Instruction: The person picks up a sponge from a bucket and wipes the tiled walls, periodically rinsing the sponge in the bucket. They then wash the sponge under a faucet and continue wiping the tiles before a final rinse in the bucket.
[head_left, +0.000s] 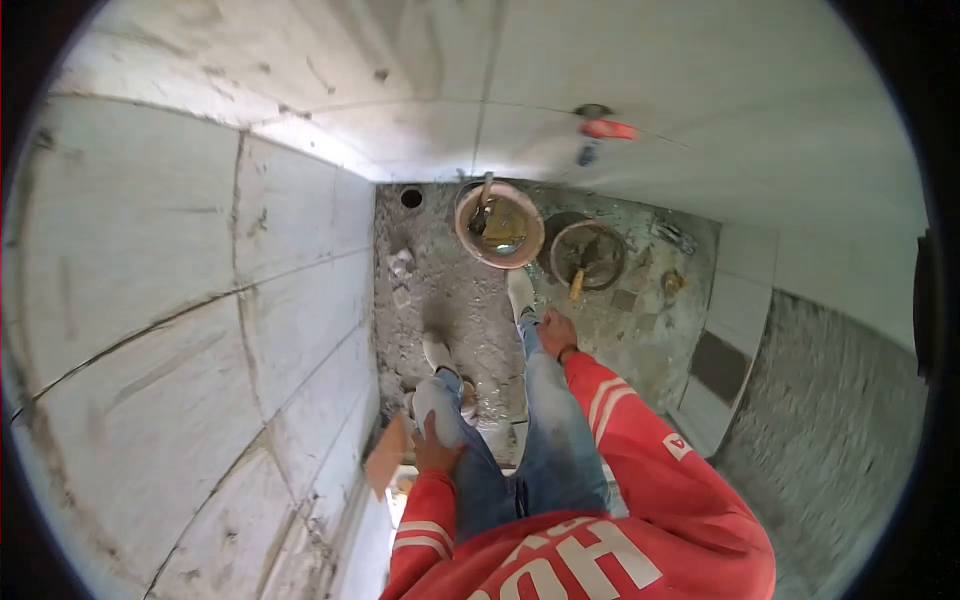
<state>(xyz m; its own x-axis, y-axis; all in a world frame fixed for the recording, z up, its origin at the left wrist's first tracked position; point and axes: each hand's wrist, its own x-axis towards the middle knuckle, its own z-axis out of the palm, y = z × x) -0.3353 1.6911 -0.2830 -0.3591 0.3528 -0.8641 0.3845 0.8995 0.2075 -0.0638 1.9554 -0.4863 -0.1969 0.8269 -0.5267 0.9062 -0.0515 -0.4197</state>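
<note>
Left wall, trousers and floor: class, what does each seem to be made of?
Left wall: probably ceramic tile, smooth and smeared, given its flat pale panels and dark joint lines. Trousers: likely denim, faded, blue with whitish patches. Floor: perhaps mortar or concrete, rough, grey and uneven.

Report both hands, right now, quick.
Left hand: open, fingers spread on the left leg of the jeans, nothing seen in it.
Right hand: at the right knee; can't tell whether it is open or closed.

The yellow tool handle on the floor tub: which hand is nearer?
The right hand, beside the right leg, nearer the yellow tool handle; the left hand rests on the left leg, farther back.
</note>
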